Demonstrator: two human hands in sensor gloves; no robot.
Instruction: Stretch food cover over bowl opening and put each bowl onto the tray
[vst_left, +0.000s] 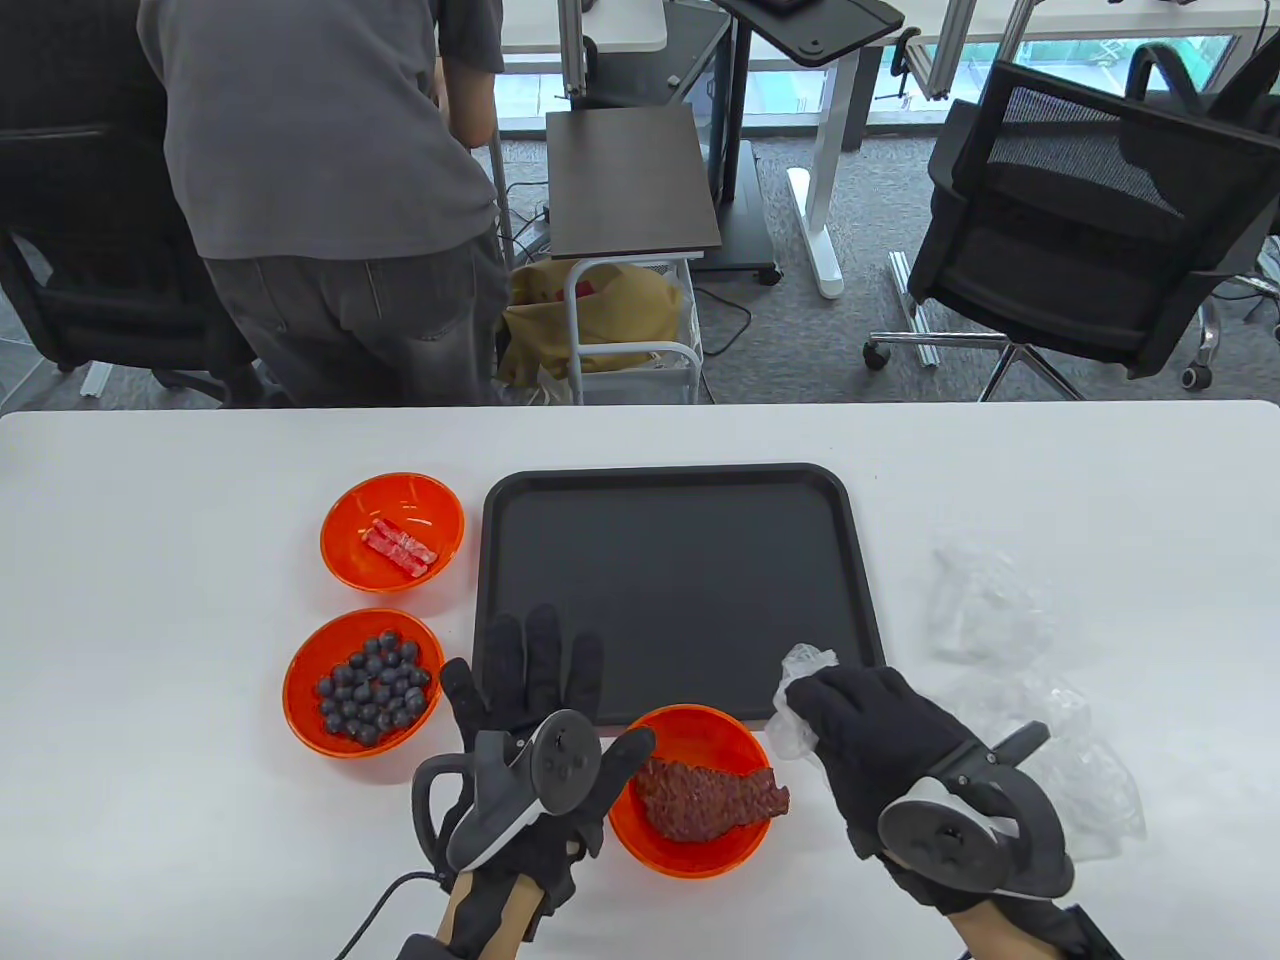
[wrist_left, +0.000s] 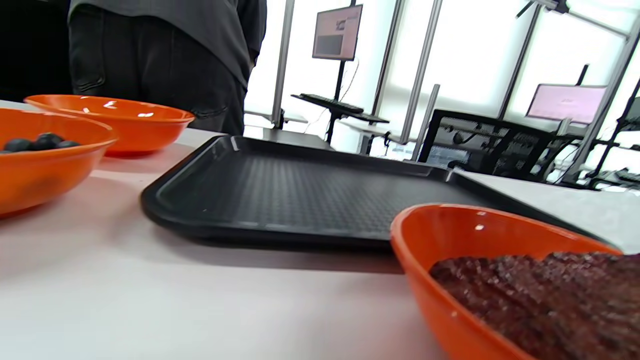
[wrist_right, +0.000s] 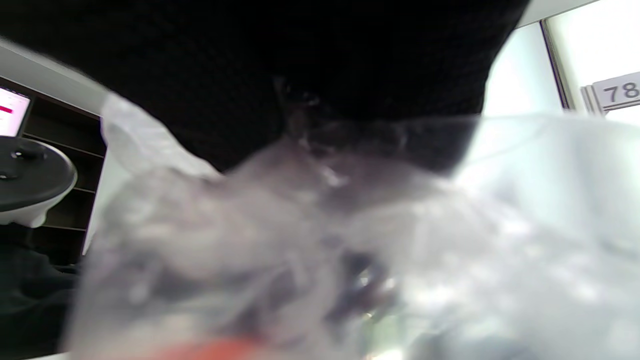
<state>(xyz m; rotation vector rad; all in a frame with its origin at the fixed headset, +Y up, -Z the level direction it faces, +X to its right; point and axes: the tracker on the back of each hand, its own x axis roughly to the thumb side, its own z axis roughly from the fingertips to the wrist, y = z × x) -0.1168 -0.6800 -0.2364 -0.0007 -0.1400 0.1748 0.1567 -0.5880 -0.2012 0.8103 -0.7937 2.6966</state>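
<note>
We hold a crumpled food cover by the meat bowl, with the tray bare of bowls.

We see the white table (vst_left: 150, 850) carrying the black tray (vst_left: 860, 560), and three orange bowls off it: the meat bowl (vst_left: 700, 730) touching the tray's near edge, the blueberry bowl (vst_left: 310, 660) and the bowl of red pieces (vst_left: 350, 510) to its left. Loose clear covers (vst_left: 1000, 610) lie right of the tray. Our right hand (vst_left: 880, 740) grips a bunched clear cover (vst_left: 800, 690) just beside the meat bowl's right rim. Our left hand (vst_left: 530, 700) hovers flat, fingers straight and spread, holding nothing, left of that bowl.
</note>
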